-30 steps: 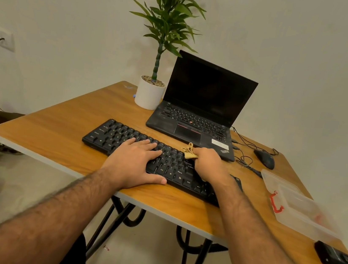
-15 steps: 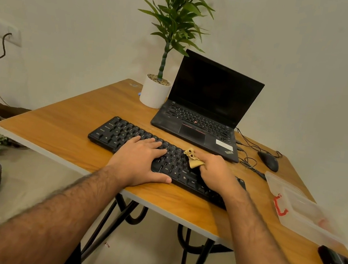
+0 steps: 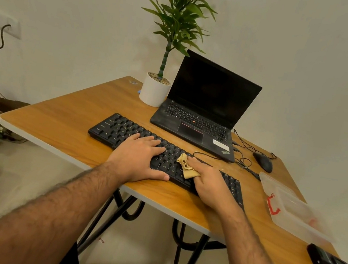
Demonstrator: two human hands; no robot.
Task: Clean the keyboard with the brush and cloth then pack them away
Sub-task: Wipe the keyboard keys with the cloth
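I am wiping the keyboard with the cloth, and the job here is to keep the board from sliding while I rub. My left hand lies flat with fingers straight across the middle keys, thumb along the front edge, pressing the board down onto the table. My right hand has its fingers curled over the tan cloth, bunching it against the keys just right of centre; a crumpled corner sticks out toward 10 o'clock of that hand. To do this well, I judge I should press lightly, drag the cloth along the rows rather than across them, and shift my left hand so no keys go unwiped beneath it. The clear plastic box sits at 3 o'clock of the keyboard, near the table's right edge, likely where things get packed; I see no brush. Compared with 0.5 s ago, the cloth and my right hand sit a little nearer me on the keys, and my left hand has not moved.
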